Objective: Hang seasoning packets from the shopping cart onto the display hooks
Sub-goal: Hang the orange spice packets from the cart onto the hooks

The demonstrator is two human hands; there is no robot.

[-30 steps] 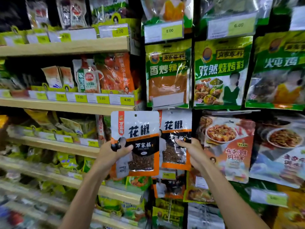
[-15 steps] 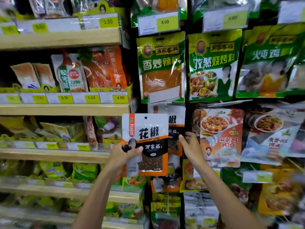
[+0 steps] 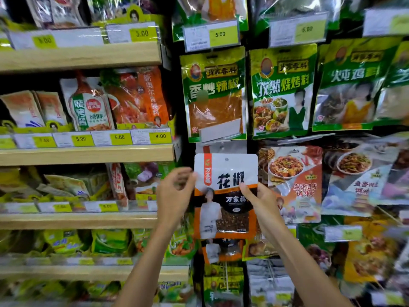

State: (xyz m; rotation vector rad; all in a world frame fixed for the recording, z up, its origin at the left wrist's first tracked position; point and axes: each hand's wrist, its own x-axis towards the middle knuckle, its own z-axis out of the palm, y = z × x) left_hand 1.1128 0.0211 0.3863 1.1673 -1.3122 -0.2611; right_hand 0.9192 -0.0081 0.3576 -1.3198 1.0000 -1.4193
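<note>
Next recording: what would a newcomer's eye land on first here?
The white-and-orange packet at centre draws the eye: the right hand pinches its right edge, and the left hand sits blurred at its left edge. Above it hangs a row of green packets; yellow price tags line the wooden shelves on the left.

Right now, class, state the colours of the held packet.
The packet is white on top, orange and black below; head view.

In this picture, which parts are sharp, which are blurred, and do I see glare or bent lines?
Head view: the white-and-orange seasoning packet is fairly sharp, the left hand beside it is motion-blurred, the right hand gripping it clearer. Head view: glossy green bags show glare, wooden shelves bow from the wide lens.
</note>
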